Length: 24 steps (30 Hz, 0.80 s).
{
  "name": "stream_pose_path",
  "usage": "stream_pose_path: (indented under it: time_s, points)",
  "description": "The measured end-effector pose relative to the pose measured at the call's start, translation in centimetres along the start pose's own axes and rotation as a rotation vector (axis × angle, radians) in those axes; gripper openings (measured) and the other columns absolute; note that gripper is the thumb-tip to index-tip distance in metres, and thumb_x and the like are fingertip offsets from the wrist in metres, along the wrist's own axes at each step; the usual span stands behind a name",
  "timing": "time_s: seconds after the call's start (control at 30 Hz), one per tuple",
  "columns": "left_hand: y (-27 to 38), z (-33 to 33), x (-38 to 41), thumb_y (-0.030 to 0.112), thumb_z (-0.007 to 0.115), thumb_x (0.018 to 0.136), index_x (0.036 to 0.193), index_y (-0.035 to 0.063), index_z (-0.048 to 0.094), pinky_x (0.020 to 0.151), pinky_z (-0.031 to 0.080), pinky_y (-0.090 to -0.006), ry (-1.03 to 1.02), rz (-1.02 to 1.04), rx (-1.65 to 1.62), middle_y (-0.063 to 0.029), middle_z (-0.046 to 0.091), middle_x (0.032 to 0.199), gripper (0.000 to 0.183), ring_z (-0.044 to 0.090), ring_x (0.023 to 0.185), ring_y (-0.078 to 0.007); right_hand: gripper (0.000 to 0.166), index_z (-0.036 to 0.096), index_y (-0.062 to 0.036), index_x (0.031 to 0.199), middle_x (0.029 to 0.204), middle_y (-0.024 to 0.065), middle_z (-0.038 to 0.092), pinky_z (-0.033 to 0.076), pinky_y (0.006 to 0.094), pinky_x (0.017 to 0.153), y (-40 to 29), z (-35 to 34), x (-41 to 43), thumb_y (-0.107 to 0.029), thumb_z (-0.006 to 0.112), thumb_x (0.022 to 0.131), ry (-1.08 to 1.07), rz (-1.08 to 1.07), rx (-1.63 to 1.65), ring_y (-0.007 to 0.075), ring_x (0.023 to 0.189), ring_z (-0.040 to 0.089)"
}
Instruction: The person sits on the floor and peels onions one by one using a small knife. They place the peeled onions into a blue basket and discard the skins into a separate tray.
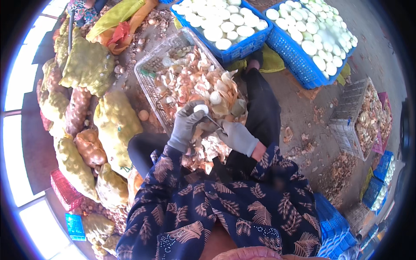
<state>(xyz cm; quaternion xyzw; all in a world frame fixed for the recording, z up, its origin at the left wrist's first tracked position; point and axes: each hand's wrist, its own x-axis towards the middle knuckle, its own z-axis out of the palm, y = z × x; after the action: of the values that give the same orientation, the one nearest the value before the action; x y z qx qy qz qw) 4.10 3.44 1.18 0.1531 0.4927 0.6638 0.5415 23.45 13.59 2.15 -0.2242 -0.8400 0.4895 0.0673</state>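
Note:
My left hand (186, 124), in a grey glove, grips a pale peeled onion (201, 108) near its fingertips. In my right hand (236, 136), gloved the same way, is a small knife (213, 120); its thin blade points up and left, close to the onion. Both hands are over the near part of a grimy plastic crate (150, 94) between my legs. Onion skins (191, 78) fill the crate, with a few onions among them. More loose skins (211, 149) lie just below my hands. The knife's handle is hidden inside my right glove.
Two blue crates (242, 44) (286, 48) of peeled onions stand ahead. Mesh sacks of onions (117, 126) crowd the left. To the right are a crate of skins (346, 113) and stacked blue crates (334, 224). Another person (83, 11) is partly visible at the upper left.

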Motion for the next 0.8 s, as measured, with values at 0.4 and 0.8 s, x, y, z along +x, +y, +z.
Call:
stream_pose_path:
  time_s: [0.4,0.8]
  points:
    - [9.7,-0.7,16.2,0.006,0.058,0.096,0.125,-0.0102,0.051,0.081,0.062,-0.0316,0.261,0.221,0.543,-0.0186,0.062,0.113,0.034,0.069,0.092,-0.025,0.029,0.061,0.0019,0.12,0.074,0.001,0.058,0.036,0.0184,0.042,1.2,-5.8,2.0,-0.017,0.057,0.099,0.094,0.574,1.173,0.0025,0.048,0.046]
    - [13.1,-0.3,44.1,0.023,0.071,0.089,0.124,-0.0106,0.051,0.074,0.059,-0.0315,0.428,0.241,0.571,-0.0151,0.066,0.103,0.053,0.071,0.086,-0.0226,0.038,0.054,-0.002,0.133,0.075,-0.0006,0.057,0.034,0.0183,0.042,1.1,-8.2,2.7,-0.017,0.057,0.099,-0.166,0.806,1.213,0.003,0.05,0.048]
